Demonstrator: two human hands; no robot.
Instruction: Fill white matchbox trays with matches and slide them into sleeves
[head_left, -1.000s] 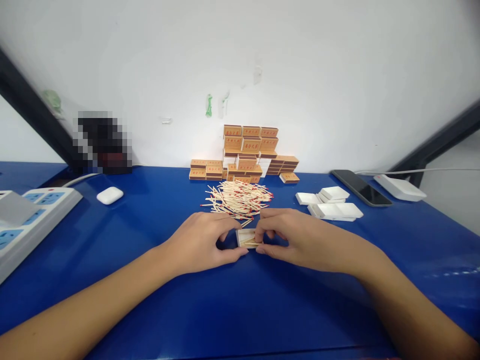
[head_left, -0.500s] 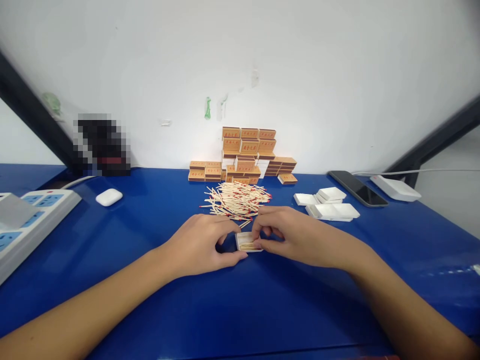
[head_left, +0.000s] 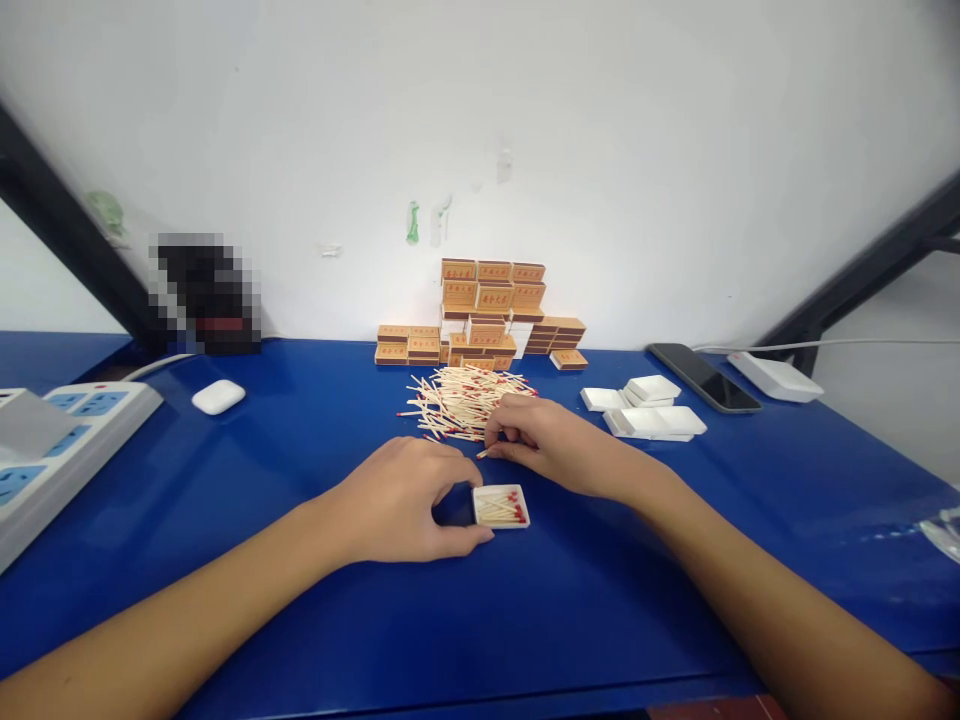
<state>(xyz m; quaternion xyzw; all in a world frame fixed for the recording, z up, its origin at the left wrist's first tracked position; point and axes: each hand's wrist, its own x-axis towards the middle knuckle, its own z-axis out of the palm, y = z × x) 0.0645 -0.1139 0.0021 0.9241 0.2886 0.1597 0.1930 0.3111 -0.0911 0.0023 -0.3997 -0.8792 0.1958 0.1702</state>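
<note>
A small white matchbox tray (head_left: 486, 490) lies on the blue table with several red-tipped matches (head_left: 501, 510) in it, most heads toward its right end. My left hand (head_left: 409, 500) steadies it, thumb at the near left corner and index finger at the far left corner. Just beyond the tray, my right hand (head_left: 551, 445) pinches a match (head_left: 482, 455) between thumb and fingertips. It is at the near right edge of a loose heap of matches (head_left: 457, 405), partly covering it.
Stacked matchboxes (head_left: 491, 297) stand against the wall behind the heap. White empty trays (head_left: 652, 420) lie at the right, near a phone (head_left: 705, 378) and a white box (head_left: 776, 378). At the left are a white case (head_left: 218, 397) and a power strip (head_left: 112, 400).
My right hand has moved up from the tray to the match heap and now pinches a match. The tray's contents are uncovered. My left hand stays at the tray.
</note>
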